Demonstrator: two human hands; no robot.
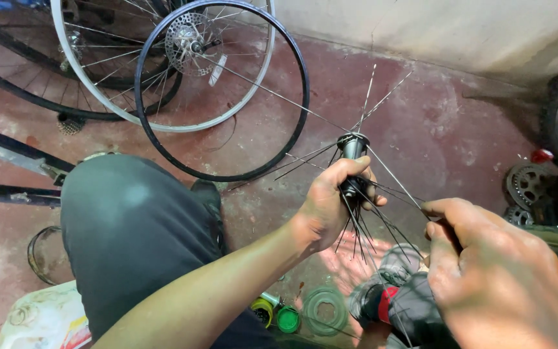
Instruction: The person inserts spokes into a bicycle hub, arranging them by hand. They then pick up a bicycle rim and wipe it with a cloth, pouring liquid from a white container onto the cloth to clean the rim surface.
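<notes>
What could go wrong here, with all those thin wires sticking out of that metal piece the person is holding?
The loose spokes fan out from the hub toward the person's head, so a bare end might poke the face or an arm. The left hand grips the hub among crossing spokes, and the right hand pinches one; a slip could scratch the fingers or bend that spoke. Small parts lie on the floor by the shoe, where a foot might kick them.

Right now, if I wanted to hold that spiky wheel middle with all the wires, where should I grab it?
Probably around the hub barrel, as the left hand does, coming from the near side. It is the only solid, round part; the thin spokes fan out from both ends and would likely bend or poke. The right hand pinches one spoke.
</notes>
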